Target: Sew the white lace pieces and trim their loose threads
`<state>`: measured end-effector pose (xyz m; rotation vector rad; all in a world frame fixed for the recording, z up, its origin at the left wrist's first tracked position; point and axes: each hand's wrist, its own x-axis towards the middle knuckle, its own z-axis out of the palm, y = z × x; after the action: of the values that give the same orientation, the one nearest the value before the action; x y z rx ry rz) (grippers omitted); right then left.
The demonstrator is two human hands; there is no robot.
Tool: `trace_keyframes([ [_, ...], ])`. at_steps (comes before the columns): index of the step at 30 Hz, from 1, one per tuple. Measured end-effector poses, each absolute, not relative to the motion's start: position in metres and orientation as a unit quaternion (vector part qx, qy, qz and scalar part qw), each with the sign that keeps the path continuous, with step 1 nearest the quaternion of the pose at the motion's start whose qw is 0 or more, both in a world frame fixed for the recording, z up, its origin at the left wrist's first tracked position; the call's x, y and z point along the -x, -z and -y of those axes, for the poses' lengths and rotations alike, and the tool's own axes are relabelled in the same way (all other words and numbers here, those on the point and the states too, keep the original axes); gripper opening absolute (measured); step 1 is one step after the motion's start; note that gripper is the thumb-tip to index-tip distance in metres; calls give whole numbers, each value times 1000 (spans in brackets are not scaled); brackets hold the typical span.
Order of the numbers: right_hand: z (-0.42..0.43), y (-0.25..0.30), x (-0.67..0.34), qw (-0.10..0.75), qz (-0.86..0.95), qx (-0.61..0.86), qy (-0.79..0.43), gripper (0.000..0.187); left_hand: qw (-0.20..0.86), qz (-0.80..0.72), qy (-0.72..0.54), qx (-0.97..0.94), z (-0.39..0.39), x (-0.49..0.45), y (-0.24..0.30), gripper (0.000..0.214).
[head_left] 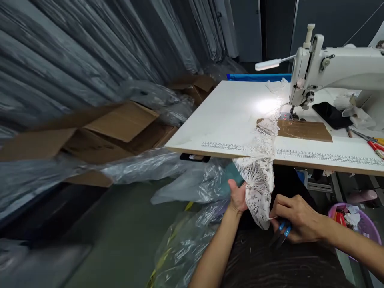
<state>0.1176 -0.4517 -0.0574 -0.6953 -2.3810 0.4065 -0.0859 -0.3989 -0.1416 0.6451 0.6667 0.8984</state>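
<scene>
A long strip of white lace fabric (260,190) runs from beside the sewing machine's needle, over the table's front edge, and hangs down above my lap. My left hand (238,197) is behind the lace, touching it; its thumb stands apart, and the fingers are mostly hidden by the fabric. At the lower right edge of the lace my right hand (297,218) is closed, pinching that edge between thumb and finger. Thread snips with blue marks (284,229) are tucked within the same right hand, pointing down.
The white sewing machine (339,66) stands on the white table (210,116), its lamp (268,64) lit. A phone (331,115) and red-handled pliers (375,145) lie at right. Cardboard boxes (120,124) and plastic sheeting (180,180) are left; a pink basket (370,228) stands lower right.
</scene>
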Motion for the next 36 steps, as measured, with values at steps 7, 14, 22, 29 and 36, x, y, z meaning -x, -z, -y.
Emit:
trace_keyframes([
  [7,484,88,-125,336,856,269,-284,15,774,-372,-255,-444,437,97,115,74],
  [14,467,99,-126,289,664,475,-501,35,715,-460,-294,-437,443,86,111,51],
  [22,451,118,-110,253,640,496,-529,75,677,-477,-303,-472,442,93,124,51],
  [29,443,116,-102,242,669,485,-508,70,680,-443,-304,-500,433,99,125,42],
  [36,436,122,-92,253,672,482,-502,55,675,-449,-310,-497,427,100,130,40],
])
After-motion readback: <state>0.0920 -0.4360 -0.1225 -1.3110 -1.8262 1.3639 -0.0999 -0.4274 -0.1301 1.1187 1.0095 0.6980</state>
